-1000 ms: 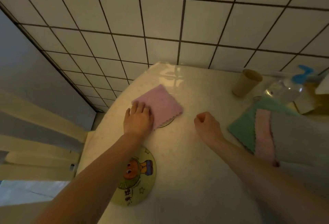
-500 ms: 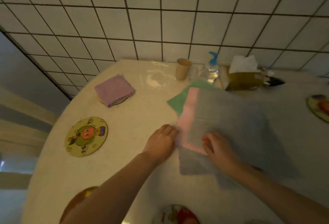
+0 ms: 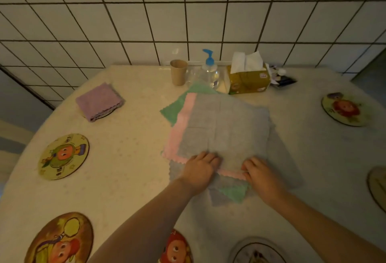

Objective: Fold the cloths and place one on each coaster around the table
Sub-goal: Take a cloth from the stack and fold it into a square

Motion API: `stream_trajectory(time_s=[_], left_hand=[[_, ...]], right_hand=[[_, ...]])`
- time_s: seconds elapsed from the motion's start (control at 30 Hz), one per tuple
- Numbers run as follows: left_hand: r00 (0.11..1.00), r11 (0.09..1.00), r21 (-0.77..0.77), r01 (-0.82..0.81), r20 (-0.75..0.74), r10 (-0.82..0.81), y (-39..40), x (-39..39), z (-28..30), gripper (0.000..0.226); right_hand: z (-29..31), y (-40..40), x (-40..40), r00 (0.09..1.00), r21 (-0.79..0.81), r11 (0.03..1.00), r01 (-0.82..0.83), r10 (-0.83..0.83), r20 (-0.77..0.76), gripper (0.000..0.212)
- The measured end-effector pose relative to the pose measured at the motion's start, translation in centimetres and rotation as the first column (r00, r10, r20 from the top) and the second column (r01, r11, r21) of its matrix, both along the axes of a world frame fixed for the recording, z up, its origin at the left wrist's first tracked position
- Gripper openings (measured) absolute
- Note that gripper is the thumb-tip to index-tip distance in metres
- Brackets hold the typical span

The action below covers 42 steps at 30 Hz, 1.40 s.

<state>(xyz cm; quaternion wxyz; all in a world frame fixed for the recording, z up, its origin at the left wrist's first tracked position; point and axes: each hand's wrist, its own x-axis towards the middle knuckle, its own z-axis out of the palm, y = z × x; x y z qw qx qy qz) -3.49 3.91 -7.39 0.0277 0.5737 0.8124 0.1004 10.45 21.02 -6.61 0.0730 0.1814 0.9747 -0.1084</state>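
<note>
Head view, dim warm light. A stack of unfolded cloths sits mid-table: grey cloth on top, pink cloth under it showing a strip along the left and near edges, green cloth lower, with corners poking out at 10 o'clock and at 6 o'clock.

Both hands are at the stack's near edge, at 6 o'clock of the grey cloth. Left hand lies palm-down, fingers loosely curled on the near-left part of the grey sheet. Right hand is at the near-right, fingers bent at the pink scalloped hem. Whether either hand has actually pinched a layer I cannot tell; fingertips are blurred and partly buried in fabric.

Key relation: the grey cloth runs away from the hands toward 12 o'clock, roughly square, no clear long axis. Hands sit evenly spaced on its near edge, neither nearer. Judgement: lifting this edge and carrying it toward 12 o'clock would give the first half-fold.

One folded purple cloth already rests on a coaster at 10 o'clock of the stack. Bare coasters: cartoon coaster at 9 o'clock, another coaster at 3 o'clock, more along the near rim. The left hand is the nearer to the 9 o'clock one.

Paper cup, pump bottle and tissue box stand at 12 o'clock, just beyond the stack. Risk: a far fold could nudge them.
</note>
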Motion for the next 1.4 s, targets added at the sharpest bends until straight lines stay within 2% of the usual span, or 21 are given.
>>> stream_trajectory(time_s=[0.17,0.27,0.33,0.4,0.5,0.6,0.67,0.7,0.8,0.87,1.0,1.13,1.27,1.33,1.4], left_hand=[[0.99,0.987,-0.089,-0.136,-0.04,0.133,2.4,0.4,0.6,0.04],[0.98,0.979,-0.063,-0.195,0.025,0.197,3.5,-0.7,1.1,0.028],[0.959,0.962,-0.041,-0.271,0.07,0.273,3.2,-2.9,1.4,0.026],[0.936,0.937,-0.013,-0.35,0.047,0.35,2.1,-5.4,1.8,0.021],[0.907,0.907,-0.017,-0.421,0.011,0.421,1.0,-7.9,3.5,0.02],[0.858,0.875,0.099,-0.474,0.276,0.434,1.7,-9.3,7.0,0.021],[0.779,0.798,0.196,-0.57,0.438,0.449,2.2,-10.3,9.8,0.024],[0.758,0.761,0.237,-0.604,0.467,0.456,2.1,-10.7,11.0,0.025],[0.773,0.711,0.346,-0.613,0.448,0.449,0.4,-11.8,14.5,0.02],[0.802,0.69,0.418,-0.592,0.39,0.452,-1.6,-12.8,16.6,0.018],[0.823,0.642,0.523,-0.56,0.268,0.5,-7.9,-14.2,19.9,0.021],[0.798,0.645,0.486,-0.589,0.228,0.557,-17.1,-12.9,20.5,0.026],[0.817,0.737,0.363,-0.571,0.163,0.553,-27.1,-9.7,17.2,0.025],[0.796,0.755,0.253,-0.605,0.222,0.563,-32.0,-7.7,14.2,0.027],[0.769,0.772,0.132,-0.621,0.293,0.568,-35.9,-5.2,11.2,0.031]], right_hand=[[2.3,0.4,-0.5,0.998,0.047,0.997,0.064,-0.064,-0.011,0.019],[3.6,1.3,-1.5,0.991,-0.202,0.975,0.09,-0.107,-0.076,0.011],[4.3,2.3,-2.1,0.987,-0.317,0.948,0.034,-0.082,-0.141,0.009],[5.3,3.5,-2.4,0.976,-0.288,0.956,-0.065,0.001,-0.218,0.003],[6.7,5.0,-3.1,0.977,-0.124,0.986,-0.115,0.089,-0.196,0.014],[8.2,5.2,-4.9,0.972,-0.024,0.997,-0.07,0.062,-0.227,0.015],[9.8,4.7,-6.4,0.951,-0.048,0.999,0.0,-0.015,-0.31,0.018],[10.7,4.5,-7.1,0.935,-0.068,0.997,0.035,-0.056,-0.349,0.02],[13.6,2.9,-8.9,0.887,-0.138,0.988,0.071,-0.126,-0.445,0.018],[15.5,1.4,-10.2,0.851,-0.151,0.988,0.016,-0.093,-0.517,0.015],[18.3,-3.4,-13.2,0.796,-0.137,0.988,-0.068,-0.029,-0.604,0.021],[18.1,-9.5,-14.5,0.805,-0.094,0.98,-0.178,0.09,-0.586,0.021],[14.9,-16.9,-12.1,0.788,-0.08,0.952,-0.295,0.195,-0.585,0.019],[12.4,-20.8,-10.0,0.824,-0.115,0.938,-0.327,0.223,-0.522,0.02],[10.2,-24.1,-7.4,0.887,-0.159,0.931,-0.33,0.248,-0.389,0.019]])
